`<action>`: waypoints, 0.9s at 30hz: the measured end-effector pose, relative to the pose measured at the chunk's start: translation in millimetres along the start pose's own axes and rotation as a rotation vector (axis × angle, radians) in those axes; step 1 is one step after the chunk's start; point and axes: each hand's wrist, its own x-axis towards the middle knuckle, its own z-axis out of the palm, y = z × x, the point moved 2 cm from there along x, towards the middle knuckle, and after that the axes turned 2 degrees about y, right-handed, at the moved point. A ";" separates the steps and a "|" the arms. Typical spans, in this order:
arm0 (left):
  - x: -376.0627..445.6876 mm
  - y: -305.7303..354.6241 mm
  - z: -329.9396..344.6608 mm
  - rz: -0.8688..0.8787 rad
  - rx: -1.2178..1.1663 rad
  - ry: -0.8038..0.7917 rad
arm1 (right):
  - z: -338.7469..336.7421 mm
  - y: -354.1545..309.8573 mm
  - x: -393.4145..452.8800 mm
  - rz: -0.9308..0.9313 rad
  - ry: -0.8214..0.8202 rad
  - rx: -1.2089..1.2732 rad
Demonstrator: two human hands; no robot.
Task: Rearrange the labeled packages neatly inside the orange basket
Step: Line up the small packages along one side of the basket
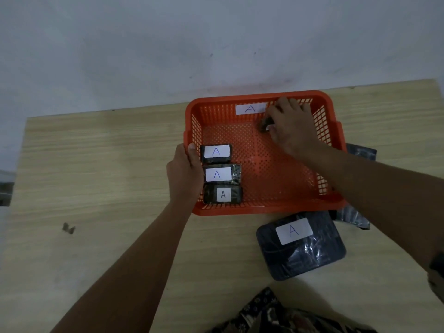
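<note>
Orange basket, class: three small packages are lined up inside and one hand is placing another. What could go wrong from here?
1. The right hand covers most of its small package, so it may land crooked at the far wall.
2. The large package outside the orange basket may crowd the row of three small packages once added.
3. The left hand only grips the rim; the basket might slide.

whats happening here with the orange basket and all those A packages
A person is sorting dark wrapped packages labeled A into an orange basket on a wooden table. The left hand steadies the basket's left wall, beside three small packages lined up in a row inside. The right hand grips another small package near the far wall. A larger labeled package lies outside on the table.
</note>
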 end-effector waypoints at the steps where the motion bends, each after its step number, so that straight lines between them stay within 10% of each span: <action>1: 0.1 -0.3 0.2 0.001 0.002 0.000 | -2.1 -3.5 -0.1 -0.013 0.017 0.052; 13: -0.9 -3.0 2.0 -0.022 -0.027 -0.008 | 13.7 -66.0 3.0 0.381 0.163 0.918; 20: -0.1 -4.7 3.4 -0.030 -0.011 -0.011 | 26.0 -82.8 -6.2 1.089 0.258 1.578; 27: 0.5 -5.4 4.0 -0.027 -0.032 -0.033 | 28.5 -85.5 4.9 0.855 -0.105 1.304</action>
